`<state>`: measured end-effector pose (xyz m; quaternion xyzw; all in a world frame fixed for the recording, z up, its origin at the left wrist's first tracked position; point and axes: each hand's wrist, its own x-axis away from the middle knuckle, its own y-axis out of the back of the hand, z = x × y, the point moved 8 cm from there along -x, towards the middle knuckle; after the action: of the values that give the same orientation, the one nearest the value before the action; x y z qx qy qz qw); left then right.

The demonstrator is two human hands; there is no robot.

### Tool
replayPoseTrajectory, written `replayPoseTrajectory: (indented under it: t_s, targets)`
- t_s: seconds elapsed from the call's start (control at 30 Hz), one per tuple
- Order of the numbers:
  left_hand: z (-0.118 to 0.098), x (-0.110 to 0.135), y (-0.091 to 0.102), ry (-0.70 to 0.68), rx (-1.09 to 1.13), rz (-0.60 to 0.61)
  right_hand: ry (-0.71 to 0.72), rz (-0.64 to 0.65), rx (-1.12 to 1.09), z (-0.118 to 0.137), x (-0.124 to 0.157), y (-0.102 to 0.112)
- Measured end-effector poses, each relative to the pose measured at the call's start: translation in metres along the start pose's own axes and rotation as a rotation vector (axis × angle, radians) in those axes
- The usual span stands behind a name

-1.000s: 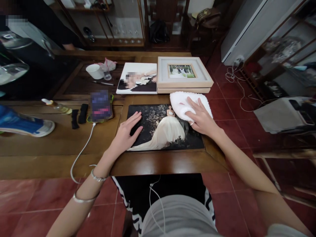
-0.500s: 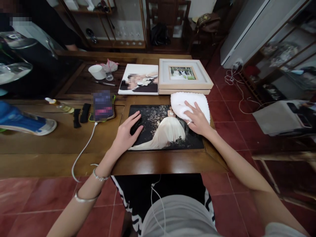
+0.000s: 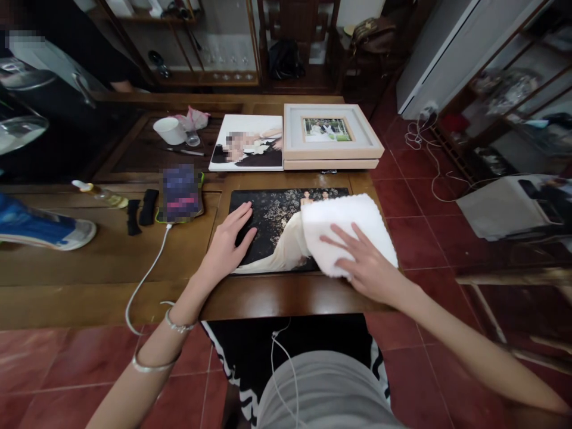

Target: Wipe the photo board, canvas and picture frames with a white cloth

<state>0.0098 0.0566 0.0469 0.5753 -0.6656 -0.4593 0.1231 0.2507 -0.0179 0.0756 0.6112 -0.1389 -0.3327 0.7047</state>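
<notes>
while apparently wiping photo panel (image 3: 281, 226) with white cloth (image 3: 342, 211) under spread right hand (image 3: 373, 271), brace at left with flat, ungripping left hand (image 3: 227, 241); next, probably requires even pressure.

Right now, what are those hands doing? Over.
Left hand on dark photo, left side. Right hand spread on white cloth, covering photo's lower right. Framed picture beyond, apart from cloth.

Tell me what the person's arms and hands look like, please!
The left hand and right hand are bare, with five fingers each and no gloves. On the left arm are two shiny silver things: a thin, bumpy bracelet by the wrist and a smooth, curved bangle farther up. No bracelet shows on the right arm. No sleeves cover either forearm.
</notes>
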Motion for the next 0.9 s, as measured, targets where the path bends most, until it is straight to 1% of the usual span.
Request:
replayPoseTrajectory:
  t_s: [0.07,0.1,0.13,0.2,0.27,0.37,0.47,0.53,0.6,0.63,0.7,0.9]
  targets:
    - [-0.001,0.0,0.0,-0.003,-0.004,0.012,0.027,0.017,-0.03,0.027,0.015,0.003]
    - [-0.001,-0.001,-0.001,-0.003,-0.006,0.021,0.035,0.024,-0.044,0.035,0.02,0.003]
    - [-0.001,-0.001,-0.001,-0.001,-0.009,0.032,0.037,0.034,-0.057,0.04,0.023,0.003]
    - [0.0,-0.001,-0.002,0.001,-0.018,0.052,0.027,0.039,-0.074,0.035,0.023,0.002]
    - [0.001,-0.001,-0.002,-0.004,-0.021,0.064,0.004,0.018,-0.067,0.014,0.013,0.002]
    - [0.003,-0.001,-0.003,-0.007,-0.01,0.07,-0.034,-0.026,-0.029,-0.036,-0.013,0.002]
    - [0.003,0.0,-0.003,-0.004,-0.002,0.063,-0.094,-0.03,-0.019,-0.085,-0.043,0.0]
    - [0.001,0.0,-0.002,-0.013,0.0,0.041,-0.131,-0.053,-0.012,-0.105,-0.057,0.001]
    - [-0.001,0.0,0.0,-0.021,0.002,0.014,-0.153,-0.071,-0.004,-0.109,-0.062,0.001]
    - [-0.002,0.0,0.001,-0.022,0.002,0.005,-0.158,-0.073,0.001,-0.106,-0.06,0.0]
    - [-0.002,-0.001,0.001,-0.015,-0.002,0.002,-0.146,-0.068,0.007,-0.087,-0.049,-0.001]
    - [-0.001,-0.002,-0.002,0.01,-0.009,0.05,-0.035,-0.03,-0.051,0.008,0.01,0.001]
